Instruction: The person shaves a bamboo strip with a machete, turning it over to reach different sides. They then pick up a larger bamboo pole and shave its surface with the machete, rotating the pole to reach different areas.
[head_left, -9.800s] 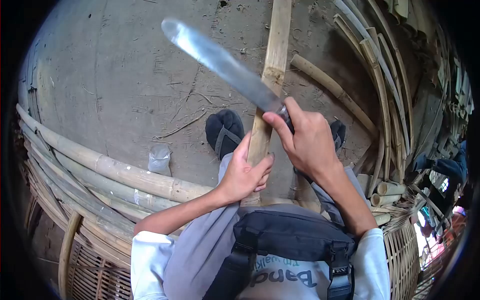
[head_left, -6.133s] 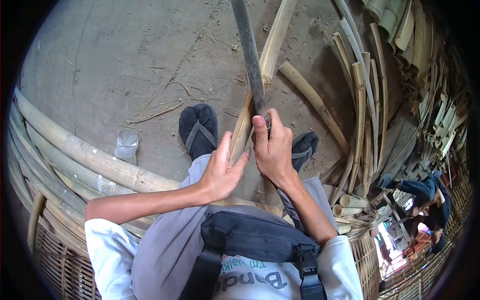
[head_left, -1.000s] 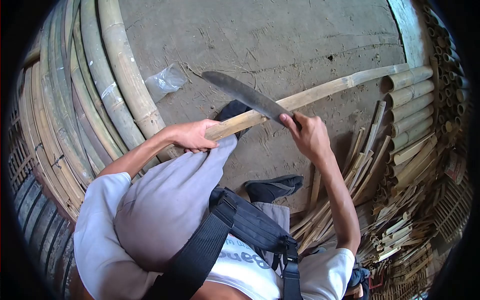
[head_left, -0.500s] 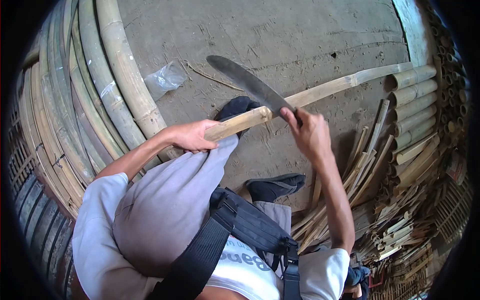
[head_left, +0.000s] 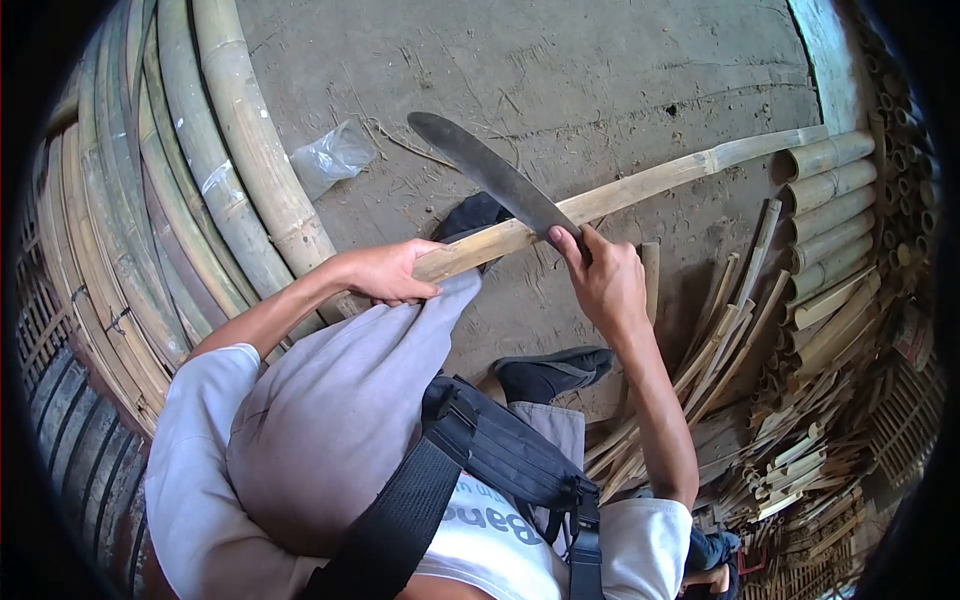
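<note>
A long split bamboo strip (head_left: pixel 655 186) runs from my lap out to the right, its far end by the stacked bamboo. My left hand (head_left: pixel 392 272) is closed around its near end, above my thigh. In my right hand (head_left: pixel 608 282) is the handle of a machete (head_left: pixel 482 170), with fingers wrapped round it. The broad, dark blade lies across the strip and points up and to the left. Where the edge meets the bamboo is hard to make out. A dark shoe (head_left: pixel 470 215) is partly hidden beneath the strip and blade.
Thick bamboo poles (head_left: pixel 240 120) lie along the left. On the right are stacked bamboo lengths (head_left: pixel 828 190) and a heap of split strips (head_left: pixel 725 320). A clear plastic bag (head_left: pixel 332 160) rests on the dirt floor (head_left: pixel 620 60). Another person's arm (head_left: pixel 708 577) shows at the lower right.
My right hand has drawn a little left and down toward my body, and the machete has slid the same way along the strip. My left hand and the strip are nearly unchanged.
</note>
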